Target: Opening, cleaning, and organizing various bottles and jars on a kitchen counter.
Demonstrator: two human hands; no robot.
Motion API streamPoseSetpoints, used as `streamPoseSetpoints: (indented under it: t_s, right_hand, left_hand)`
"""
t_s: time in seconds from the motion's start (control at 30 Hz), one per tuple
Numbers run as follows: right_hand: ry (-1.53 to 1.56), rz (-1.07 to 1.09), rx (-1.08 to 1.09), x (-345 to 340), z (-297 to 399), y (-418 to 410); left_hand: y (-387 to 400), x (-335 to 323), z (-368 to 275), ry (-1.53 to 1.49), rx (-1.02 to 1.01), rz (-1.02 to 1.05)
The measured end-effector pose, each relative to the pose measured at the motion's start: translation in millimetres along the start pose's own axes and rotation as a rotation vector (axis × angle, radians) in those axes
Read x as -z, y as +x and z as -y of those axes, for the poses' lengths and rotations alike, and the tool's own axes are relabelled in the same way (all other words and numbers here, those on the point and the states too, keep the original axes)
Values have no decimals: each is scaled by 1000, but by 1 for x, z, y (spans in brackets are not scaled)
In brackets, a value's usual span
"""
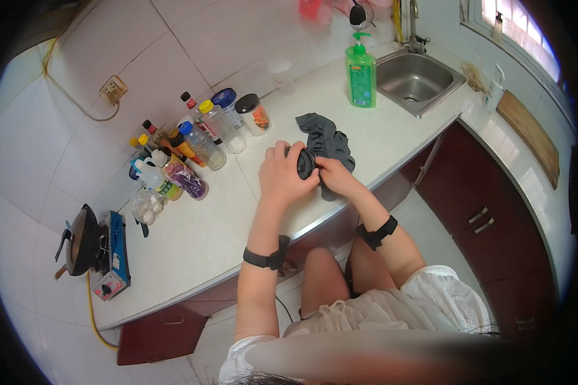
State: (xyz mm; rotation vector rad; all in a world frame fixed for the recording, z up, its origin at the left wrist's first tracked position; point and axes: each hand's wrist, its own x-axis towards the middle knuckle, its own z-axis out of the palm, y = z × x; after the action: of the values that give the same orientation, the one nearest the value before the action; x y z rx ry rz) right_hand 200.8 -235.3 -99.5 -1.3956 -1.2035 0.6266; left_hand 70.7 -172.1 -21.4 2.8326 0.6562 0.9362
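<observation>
My left hand (283,172) is wrapped around a small round container with a black lid (306,163), held over the counter; its body is mostly hidden by the fingers. Close against the lid's right side, my right hand (336,177) has its fingers curled. A crumpled dark grey cloth (325,137) lies behind and beneath that hand, with one end showing below the wrist. Whether the right fingers pinch the cloth or the container is hidden. Both forearms wear black straps.
Bottles and jars, including a black-lidded jar (254,114) and a purple-labelled bottle (185,180), line the wall. A wok (83,240) sits on a portable gas stove (113,260) at left. Green pump bottle (361,77) and steel sink (419,77) are at the back right.
</observation>
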Motion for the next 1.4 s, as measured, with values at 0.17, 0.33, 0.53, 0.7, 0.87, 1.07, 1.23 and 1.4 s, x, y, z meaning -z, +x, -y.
streamPoseSetpoints:
  t_s: [0.17, 0.33, 0.53, 0.7, 0.87, 1.07, 1.23, 1.4]
  right_hand:
    - [166, 13, -25, 13, -3, 11]
    - [326, -106, 74, 9, 2, 10]
    - [145, -169, 9, -2, -11, 6]
    - [544, -208, 39, 5, 20, 7]
    - [-2, -102, -62, 8, -26, 11]
    - [422, -131, -20, 12, 30, 12]
    - [-13, 32, -140, 15, -5, 16]
    - [513, 25, -144, 30, 23, 14]
  left_hand:
    - [0, -5, 5, 3, -60, -56]
    - [1, -6, 3, 1, -54, -59]
    - [3, -5, 2, -15, -34, -4]
    - [2, -5, 3, 9, -55, -57]
    - [5, -5, 0, -4, -54, -9]
    - [5, -4, 2, 15, -36, -23]
    - [10, -6, -3, 9, -34, -14]
    - [11, -8, -4, 20, -35, -7]
